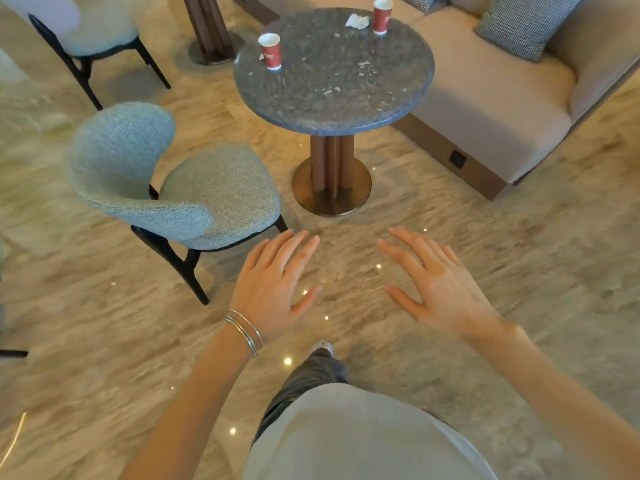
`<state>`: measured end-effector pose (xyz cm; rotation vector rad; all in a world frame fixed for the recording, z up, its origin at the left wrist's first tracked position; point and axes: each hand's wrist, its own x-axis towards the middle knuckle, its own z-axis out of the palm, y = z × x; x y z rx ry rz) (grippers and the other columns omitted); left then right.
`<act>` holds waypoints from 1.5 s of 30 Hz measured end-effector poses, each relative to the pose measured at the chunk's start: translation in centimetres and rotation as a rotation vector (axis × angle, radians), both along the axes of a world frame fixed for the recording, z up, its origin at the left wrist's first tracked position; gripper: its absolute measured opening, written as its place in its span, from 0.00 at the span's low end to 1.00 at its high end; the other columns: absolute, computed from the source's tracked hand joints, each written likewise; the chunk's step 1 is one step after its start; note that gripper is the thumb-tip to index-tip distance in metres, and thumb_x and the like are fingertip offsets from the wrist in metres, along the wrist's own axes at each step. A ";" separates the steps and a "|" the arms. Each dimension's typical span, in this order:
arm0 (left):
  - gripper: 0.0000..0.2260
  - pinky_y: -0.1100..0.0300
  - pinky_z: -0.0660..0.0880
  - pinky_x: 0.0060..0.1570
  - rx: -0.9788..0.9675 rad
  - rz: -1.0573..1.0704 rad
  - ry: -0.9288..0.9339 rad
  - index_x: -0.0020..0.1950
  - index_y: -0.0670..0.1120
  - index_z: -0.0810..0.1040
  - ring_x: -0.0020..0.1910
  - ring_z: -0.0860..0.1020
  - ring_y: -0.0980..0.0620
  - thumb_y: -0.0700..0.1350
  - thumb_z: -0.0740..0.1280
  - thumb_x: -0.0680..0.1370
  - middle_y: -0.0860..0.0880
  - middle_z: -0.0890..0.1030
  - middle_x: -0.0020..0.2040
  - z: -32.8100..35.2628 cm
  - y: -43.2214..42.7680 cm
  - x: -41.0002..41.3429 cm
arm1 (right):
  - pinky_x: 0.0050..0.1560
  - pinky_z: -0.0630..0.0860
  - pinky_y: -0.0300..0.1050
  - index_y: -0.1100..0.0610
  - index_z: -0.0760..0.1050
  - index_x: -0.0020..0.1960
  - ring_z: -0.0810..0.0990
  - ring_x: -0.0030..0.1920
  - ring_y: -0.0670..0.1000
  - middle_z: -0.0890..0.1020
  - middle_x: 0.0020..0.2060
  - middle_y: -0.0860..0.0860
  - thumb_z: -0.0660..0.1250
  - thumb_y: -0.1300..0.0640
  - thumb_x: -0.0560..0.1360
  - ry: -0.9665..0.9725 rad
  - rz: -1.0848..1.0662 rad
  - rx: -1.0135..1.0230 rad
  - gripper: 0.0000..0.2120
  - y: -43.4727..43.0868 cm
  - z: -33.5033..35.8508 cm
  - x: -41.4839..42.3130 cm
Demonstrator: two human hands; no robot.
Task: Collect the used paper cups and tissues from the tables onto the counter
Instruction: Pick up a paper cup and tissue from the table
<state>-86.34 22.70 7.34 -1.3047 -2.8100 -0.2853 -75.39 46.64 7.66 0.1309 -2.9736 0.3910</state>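
Note:
A round dark stone table point(332, 109) stands ahead of me. On its left side is a red paper cup point(270, 51) with a white rim, upright. A second red paper cup point(382, 17) stands at the far right, and a crumpled white tissue point(357, 21) lies just left of it. My left hand point(277, 285) and my right hand point(436, 285) are held out over the floor, well short of the table, fingers spread, both holding nothing.
A grey-blue upholstered chair point(194, 188) stands left of the table. A beige sofa point(485, 109) with a checked cushion point(526, 22) runs along the right. A white chair point(90, 32) and another table's pedestal point(211, 36) are at the back left. The floor is polished marble.

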 end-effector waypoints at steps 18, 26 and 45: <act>0.27 0.48 0.65 0.65 0.001 0.032 -0.012 0.71 0.45 0.66 0.68 0.67 0.45 0.58 0.56 0.76 0.45 0.71 0.68 -2.1 10.6 -23.8 | 0.63 0.67 0.51 0.53 0.62 0.71 0.67 0.68 0.53 0.67 0.69 0.54 0.56 0.43 0.74 -0.106 0.008 -0.014 0.28 10.0 -2.0 -23.9; 0.27 0.48 0.64 0.66 0.017 0.142 0.046 0.72 0.45 0.64 0.69 0.66 0.46 0.58 0.56 0.76 0.46 0.70 0.69 -1.2 17.9 -34.2 | 0.62 0.67 0.50 0.54 0.62 0.71 0.67 0.67 0.54 0.67 0.69 0.54 0.56 0.44 0.75 -0.040 0.132 0.014 0.27 18.4 -0.5 -37.2; 0.27 0.47 0.66 0.64 -0.031 0.275 0.020 0.71 0.46 0.66 0.67 0.68 0.43 0.58 0.55 0.76 0.44 0.70 0.69 -4.0 22.1 -56.2 | 0.64 0.67 0.52 0.55 0.63 0.71 0.68 0.67 0.55 0.68 0.69 0.55 0.55 0.43 0.75 -0.068 0.199 0.004 0.28 23.9 -3.7 -61.3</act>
